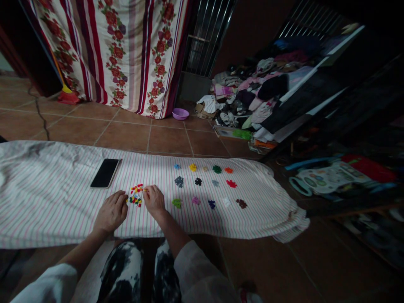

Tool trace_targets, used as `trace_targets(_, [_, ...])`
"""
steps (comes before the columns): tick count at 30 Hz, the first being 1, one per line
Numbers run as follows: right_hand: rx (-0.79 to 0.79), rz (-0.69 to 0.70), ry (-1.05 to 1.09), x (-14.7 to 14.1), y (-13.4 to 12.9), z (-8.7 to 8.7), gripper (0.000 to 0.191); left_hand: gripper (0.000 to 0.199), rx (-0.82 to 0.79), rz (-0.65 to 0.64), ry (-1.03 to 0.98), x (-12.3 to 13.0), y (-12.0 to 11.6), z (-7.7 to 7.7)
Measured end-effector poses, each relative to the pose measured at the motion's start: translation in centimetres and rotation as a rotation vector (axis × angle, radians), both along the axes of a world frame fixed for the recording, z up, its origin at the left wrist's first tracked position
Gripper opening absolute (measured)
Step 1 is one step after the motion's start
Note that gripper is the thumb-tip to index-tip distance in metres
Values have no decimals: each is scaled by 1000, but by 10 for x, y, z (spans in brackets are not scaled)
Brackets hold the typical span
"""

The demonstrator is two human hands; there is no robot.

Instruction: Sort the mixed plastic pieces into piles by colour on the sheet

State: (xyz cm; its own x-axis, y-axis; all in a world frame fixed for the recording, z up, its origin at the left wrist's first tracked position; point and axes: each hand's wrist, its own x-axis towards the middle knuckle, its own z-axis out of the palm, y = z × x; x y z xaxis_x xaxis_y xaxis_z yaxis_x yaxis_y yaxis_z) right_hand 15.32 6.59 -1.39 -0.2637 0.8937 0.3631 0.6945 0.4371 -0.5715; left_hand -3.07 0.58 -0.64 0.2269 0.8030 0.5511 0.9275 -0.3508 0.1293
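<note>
A mixed pile of tiny coloured pieces [136,199], mostly red, yellow, green, white and blue, lies on a striped cloth [78,210]. At the pile's left edge is my left hand [112,210], its fingers bent and drawn together; what they hold, if anything, is too small to make out. My right hand [154,200] is at the pile's right side, thumb and finger pinched on what looks like a small yellow piece [145,191]. To its right, small heaps sorted by colour form three rows, among them a lime green heap [176,203], a grey heap [179,182] and a yellow heap [192,167].
A black-screened phone [105,173] lies on the cloth, left of the pile. Beyond the tiled floor [132,130] are a floral curtain [126,54], a purple basin [180,114] and a red dustpan [68,97]. Heaped clothes [246,92] and a rack stand at right.
</note>
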Motion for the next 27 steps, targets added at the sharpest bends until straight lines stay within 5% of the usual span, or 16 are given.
trace_targets(12, [-8,-49,191,18,10,-1,19,23,-16,-5,-8,-1,0,-2])
trace_targets(20, [24,-146,302,63,44,12,20,23,7,5,4,-1,0,0])
trace_targets(27, [48,-344,376,110,76,7,22,21,39,0,58,-1,0,1])
